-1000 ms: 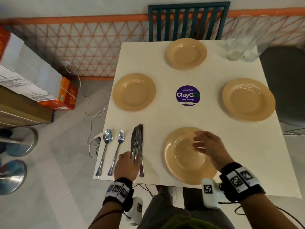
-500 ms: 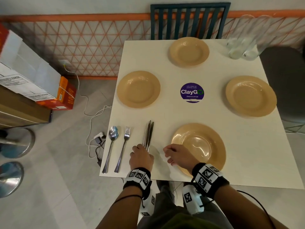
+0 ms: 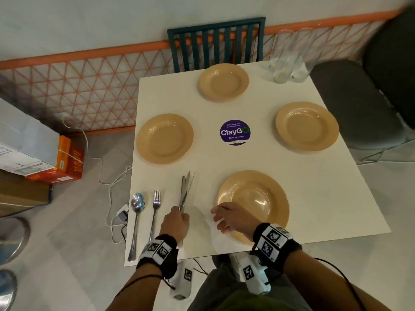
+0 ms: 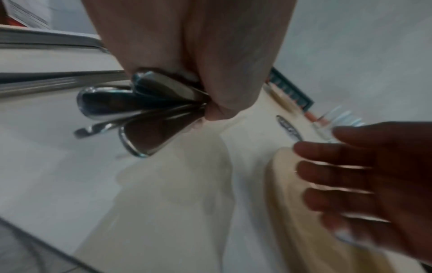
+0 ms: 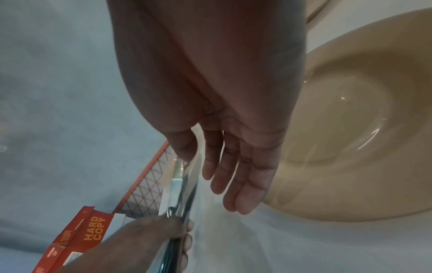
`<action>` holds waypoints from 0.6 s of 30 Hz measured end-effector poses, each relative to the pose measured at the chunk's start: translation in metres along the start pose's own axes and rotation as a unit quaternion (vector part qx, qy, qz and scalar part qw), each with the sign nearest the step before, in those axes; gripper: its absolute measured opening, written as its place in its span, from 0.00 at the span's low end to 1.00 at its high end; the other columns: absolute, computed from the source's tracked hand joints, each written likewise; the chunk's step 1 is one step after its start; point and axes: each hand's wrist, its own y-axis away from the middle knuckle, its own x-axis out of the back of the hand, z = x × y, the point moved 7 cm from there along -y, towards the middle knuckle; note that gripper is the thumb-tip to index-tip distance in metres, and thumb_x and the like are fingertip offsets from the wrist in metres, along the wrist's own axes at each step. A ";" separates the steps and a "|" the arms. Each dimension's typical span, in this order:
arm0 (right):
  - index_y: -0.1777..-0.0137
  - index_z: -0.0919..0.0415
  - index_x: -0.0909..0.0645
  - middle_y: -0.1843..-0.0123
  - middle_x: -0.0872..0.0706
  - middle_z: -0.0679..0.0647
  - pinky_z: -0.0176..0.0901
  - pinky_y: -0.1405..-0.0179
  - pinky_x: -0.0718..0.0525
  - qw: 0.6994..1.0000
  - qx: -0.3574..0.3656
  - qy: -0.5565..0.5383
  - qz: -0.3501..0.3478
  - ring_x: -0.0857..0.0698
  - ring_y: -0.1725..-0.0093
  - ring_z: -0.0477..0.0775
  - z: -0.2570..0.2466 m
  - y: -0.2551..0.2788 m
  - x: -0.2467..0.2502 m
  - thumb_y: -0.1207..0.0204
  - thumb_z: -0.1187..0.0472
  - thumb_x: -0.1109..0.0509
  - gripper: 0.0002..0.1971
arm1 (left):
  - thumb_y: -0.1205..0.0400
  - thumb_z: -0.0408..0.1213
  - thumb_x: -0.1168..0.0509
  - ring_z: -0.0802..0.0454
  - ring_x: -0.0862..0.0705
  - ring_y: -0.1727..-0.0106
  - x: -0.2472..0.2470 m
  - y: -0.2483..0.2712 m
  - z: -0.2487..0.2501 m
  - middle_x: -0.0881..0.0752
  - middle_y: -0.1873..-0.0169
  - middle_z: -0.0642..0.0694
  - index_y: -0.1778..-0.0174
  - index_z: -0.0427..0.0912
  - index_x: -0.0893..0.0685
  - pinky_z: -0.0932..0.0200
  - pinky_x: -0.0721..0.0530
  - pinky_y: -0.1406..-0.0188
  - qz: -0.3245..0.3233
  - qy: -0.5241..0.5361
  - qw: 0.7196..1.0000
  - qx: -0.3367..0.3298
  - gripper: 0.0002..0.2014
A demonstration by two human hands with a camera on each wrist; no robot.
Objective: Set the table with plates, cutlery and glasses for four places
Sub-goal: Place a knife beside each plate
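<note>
- Knives (image 3: 185, 191) bunched in left hand (image 3: 176, 223), fingers clamped on the handles, tabletop (image 3: 292, 187) around 7 o'clock.
- Right hand (image 3: 233, 217) fingers apart beside nearest plate (image 3: 260, 198).
- Sticker (image 3: 235, 132) reads "ClayGo"; box (image 5: 81, 240) says "HARD COPY".

Purple round sticker (image 3: 235, 132) at surface centre; beyond it a teal chair (image 3: 216, 42), left an orange box (image 3: 71, 158).

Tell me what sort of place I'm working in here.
Probably a canteen or pantry eating area: a ClayGo "clean as you go" sticker on the white table, chairs around it, paper boxes on the floor.
</note>
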 end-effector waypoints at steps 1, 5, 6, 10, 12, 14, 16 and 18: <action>0.40 0.64 0.17 0.52 0.14 0.54 0.44 0.55 0.14 1.000 0.003 -0.011 -0.006 0.15 0.59 0.52 -0.001 0.002 -0.001 0.15 0.51 0.35 0.17 | 0.13 0.39 0.44 0.41 0.17 0.54 0.002 0.005 0.005 0.16 0.49 0.35 0.40 0.34 0.26 0.54 0.22 0.57 -0.002 0.040 0.999 -0.013 0.12; 0.34 0.56 0.21 0.38 0.16 0.55 0.49 0.50 0.13 0.997 0.006 -0.074 -0.034 0.14 0.51 0.53 -0.007 0.011 -0.004 0.18 0.39 0.36 0.23 | 0.14 0.39 0.42 0.49 0.15 0.58 0.003 0.026 0.050 0.13 0.55 0.45 0.46 0.43 0.20 0.55 0.18 0.61 -0.028 0.166 0.983 -0.075 0.07; 0.33 0.55 0.22 0.38 0.16 0.55 0.51 0.49 0.12 0.994 0.007 -0.099 -0.045 0.14 0.50 0.54 -0.008 0.014 -0.004 0.19 0.38 0.36 0.24 | 0.14 0.41 0.42 0.49 0.13 0.55 0.000 0.031 0.065 0.12 0.55 0.46 0.46 0.44 0.19 0.52 0.15 0.55 -0.040 0.191 0.977 -0.092 0.08; 0.34 0.59 0.24 0.47 0.16 0.56 0.53 0.53 0.11 0.975 0.028 -0.216 -0.034 0.14 0.51 0.56 -0.015 0.028 0.014 0.14 0.43 0.40 0.21 | 0.16 0.41 0.40 0.49 0.09 0.55 -0.019 0.052 0.120 0.08 0.59 0.47 0.52 0.48 0.13 0.43 0.11 0.48 -0.092 0.249 0.955 -0.133 0.10; 0.35 0.62 0.24 0.47 0.16 0.59 0.54 0.54 0.12 0.958 0.044 -0.281 -0.020 0.13 0.50 0.56 -0.011 0.032 0.032 0.13 0.47 0.39 0.19 | 0.16 0.42 0.40 0.48 0.09 0.57 -0.031 0.060 0.140 0.08 0.59 0.47 0.51 0.50 0.12 0.42 0.10 0.51 -0.096 0.247 0.953 -0.144 0.10; 0.35 0.64 0.25 0.48 0.17 0.61 0.57 0.52 0.12 0.948 0.057 -0.315 -0.004 0.14 0.50 0.59 -0.003 0.036 0.050 0.13 0.51 0.39 0.16 | 0.16 0.42 0.40 0.47 0.09 0.58 -0.043 0.066 0.156 0.08 0.60 0.47 0.50 0.52 0.12 0.42 0.10 0.54 -0.096 0.237 0.954 -0.155 0.10; 0.37 0.63 0.25 0.48 0.18 0.63 0.60 0.45 0.15 0.941 0.062 -0.332 0.016 0.15 0.48 0.60 0.006 0.041 0.070 0.12 0.54 0.39 0.14 | 0.16 0.42 0.40 0.48 0.09 0.56 -0.056 0.072 0.173 0.08 0.59 0.47 0.47 0.52 0.12 0.43 0.10 0.53 -0.116 0.221 0.955 -0.158 0.11; 0.40 0.62 0.24 0.51 0.17 0.62 0.56 0.46 0.15 0.933 0.064 -0.352 0.034 0.15 0.50 0.59 0.016 0.047 0.090 0.12 0.56 0.41 0.11 | 0.16 0.43 0.39 0.49 0.09 0.53 -0.070 0.082 0.189 0.08 0.55 0.47 0.44 0.52 0.13 0.43 0.10 0.48 -0.148 0.216 0.953 -0.154 0.11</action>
